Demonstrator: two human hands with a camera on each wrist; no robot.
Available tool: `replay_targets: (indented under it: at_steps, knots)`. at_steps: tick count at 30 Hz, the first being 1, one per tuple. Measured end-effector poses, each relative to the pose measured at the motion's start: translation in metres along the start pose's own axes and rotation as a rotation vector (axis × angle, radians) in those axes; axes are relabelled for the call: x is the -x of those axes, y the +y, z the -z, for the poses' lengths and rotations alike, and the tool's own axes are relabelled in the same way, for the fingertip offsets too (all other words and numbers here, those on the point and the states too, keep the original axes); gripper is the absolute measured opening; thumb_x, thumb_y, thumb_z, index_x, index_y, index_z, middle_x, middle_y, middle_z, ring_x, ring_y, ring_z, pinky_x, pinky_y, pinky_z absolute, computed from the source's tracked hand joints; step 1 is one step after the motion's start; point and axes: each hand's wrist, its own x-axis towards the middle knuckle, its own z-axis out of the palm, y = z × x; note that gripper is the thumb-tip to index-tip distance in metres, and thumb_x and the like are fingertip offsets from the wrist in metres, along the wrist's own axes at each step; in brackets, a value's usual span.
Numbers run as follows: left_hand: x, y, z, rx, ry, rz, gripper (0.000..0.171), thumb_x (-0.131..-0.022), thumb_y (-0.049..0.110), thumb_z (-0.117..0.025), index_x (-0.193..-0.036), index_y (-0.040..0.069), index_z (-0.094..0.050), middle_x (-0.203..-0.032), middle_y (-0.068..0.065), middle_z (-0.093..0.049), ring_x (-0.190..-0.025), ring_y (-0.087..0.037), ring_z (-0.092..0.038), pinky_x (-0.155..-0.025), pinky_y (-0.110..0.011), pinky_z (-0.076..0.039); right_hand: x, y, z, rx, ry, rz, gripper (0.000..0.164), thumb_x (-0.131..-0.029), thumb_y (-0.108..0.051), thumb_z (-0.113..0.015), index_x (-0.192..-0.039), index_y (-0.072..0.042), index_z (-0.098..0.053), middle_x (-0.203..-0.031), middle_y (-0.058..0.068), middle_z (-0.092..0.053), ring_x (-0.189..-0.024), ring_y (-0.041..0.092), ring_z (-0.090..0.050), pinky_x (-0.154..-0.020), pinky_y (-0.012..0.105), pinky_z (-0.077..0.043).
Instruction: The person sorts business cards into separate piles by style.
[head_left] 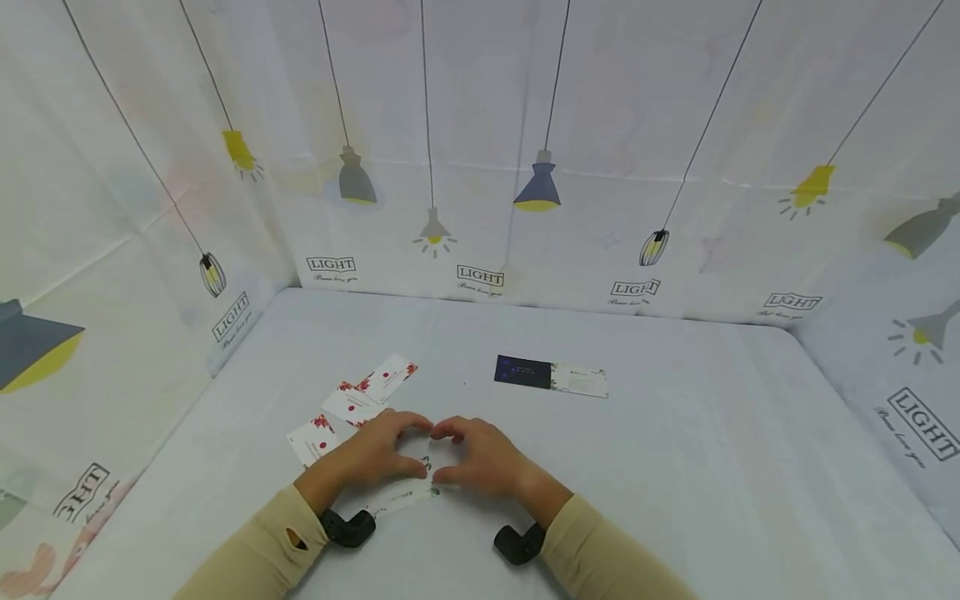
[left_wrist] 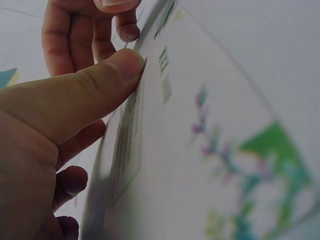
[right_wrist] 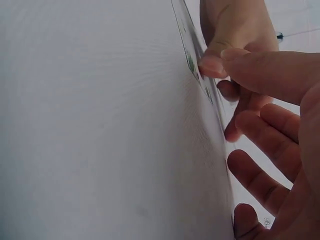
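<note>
On the white table, my left hand [head_left: 375, 450] reaches over a white card with a green leafy print [head_left: 405, 497]. Its thumb tip lies right at the card's face in the left wrist view, beside printed text and a floral sprig [left_wrist: 225, 155]. A gap shows between that thumb and the curved forefinger. My right hand [head_left: 483, 458] faces it from the right, fingers loosely bent, nothing visible between them. The two thumb tips come close together at the card's right end, and the forefingers nearly meet farther back. Part of the card is hidden under my left hand.
Beyond my left hand lie overlapping white cards with red flowers [head_left: 386, 377]. A dark blue card [head_left: 522, 372] and a white card [head_left: 579, 381] lie end to end farther back. A lamp-printed curtain [head_left: 480, 233] hangs behind the table.
</note>
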Motion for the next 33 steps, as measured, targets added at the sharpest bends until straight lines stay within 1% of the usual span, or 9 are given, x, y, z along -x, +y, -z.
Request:
replay_targets:
  at_steps: [4,7,11,14,19,23,29,33]
  knots:
    - [-0.005,0.004,-0.001,-0.004,-0.009,-0.005,0.054,-0.079,0.027,-0.086,-0.127,0.018,-0.063,-0.123,0.006,-0.059,-0.117,-0.019,-0.049,-0.100,-0.046,-0.041,-0.001,0.002,-0.003,0.005,-0.014,-0.002,0.053,-0.082,-0.025,-0.082,-0.129,-0.012,-0.062,-0.124,-0.005,-0.063,-0.110,0.018,-0.055,-0.096,0.039,-0.043]
    - [-0.007,0.004,-0.002,-0.006,-0.007,0.003,0.052,-0.079,0.029,-0.086,-0.125,0.019,-0.064,-0.122,0.007,-0.059,-0.117,-0.019,-0.049,-0.100,-0.047,-0.042,-0.002,0.002,-0.006,0.024,-0.034,-0.006,0.056,-0.080,-0.027,-0.083,-0.130,-0.015,-0.062,-0.123,-0.006,-0.062,-0.110,0.017,-0.053,-0.097,0.039,-0.043]
    - [-0.005,0.003,-0.002,-0.005,0.001,0.028,0.051,-0.078,0.032,-0.087,-0.123,0.021,-0.065,-0.121,0.008,-0.059,-0.117,-0.019,-0.050,-0.100,-0.047,-0.042,-0.003,-0.001,-0.009,0.083,-0.073,-0.011,0.058,-0.078,-0.031,-0.084,-0.130,-0.020,-0.062,-0.122,-0.007,-0.060,-0.111,0.016,-0.050,-0.096,0.037,-0.042]
    - [-0.001,0.002,0.000,-0.004,0.008,0.028,0.051,-0.078,0.031,-0.086,-0.122,0.021,-0.065,-0.120,0.007,-0.060,-0.116,-0.019,-0.051,-0.100,-0.047,-0.042,-0.003,-0.005,-0.010,0.139,-0.087,-0.003,0.057,-0.078,-0.031,-0.084,-0.130,-0.021,-0.062,-0.122,-0.009,-0.061,-0.112,0.017,-0.050,-0.095,0.036,-0.042]
    - [0.003,0.004,0.005,-0.004,0.012,0.016,0.052,-0.077,0.030,-0.086,-0.123,0.018,-0.065,-0.121,0.003,-0.060,-0.113,-0.022,-0.053,-0.097,-0.048,-0.043,-0.004,-0.009,-0.009,0.198,-0.090,0.010,0.050,-0.080,-0.029,-0.083,-0.126,-0.021,-0.065,-0.122,-0.013,-0.064,-0.113,0.017,-0.050,-0.095,0.037,-0.041]
    - [0.006,0.005,0.007,0.005,0.006,0.023,0.054,-0.077,0.029,-0.087,-0.124,0.016,-0.064,-0.123,0.002,-0.059,-0.113,-0.023,-0.053,-0.097,-0.048,-0.044,-0.005,-0.008,-0.010,0.226,-0.091,0.017,0.047,-0.082,-0.031,-0.081,-0.125,-0.022,-0.065,-0.122,-0.014,-0.064,-0.111,0.015,-0.050,-0.093,0.037,-0.040]
    - [0.009,0.005,0.008,0.001,-0.006,0.016,0.055,-0.078,0.030,-0.087,-0.126,0.015,-0.063,-0.123,0.002,-0.058,-0.110,-0.022,-0.053,-0.095,-0.047,-0.044,-0.006,-0.004,-0.011,0.283,-0.054,0.007,0.048,-0.082,-0.034,-0.080,-0.125,-0.019,-0.065,-0.116,-0.014,-0.064,-0.104,0.014,-0.051,-0.095,0.040,-0.039]
    - [0.011,0.004,0.009,-0.011,-0.011,0.003,0.056,-0.076,0.032,-0.088,-0.124,0.015,-0.064,-0.120,0.001,-0.058,-0.105,-0.022,-0.052,-0.092,-0.047,-0.044,-0.006,-0.003,-0.009,0.320,-0.023,-0.011,0.052,-0.083,-0.036,-0.080,-0.128,-0.016,-0.063,-0.113,-0.012,-0.064,-0.105,0.015,-0.052,-0.098,0.043,-0.038]
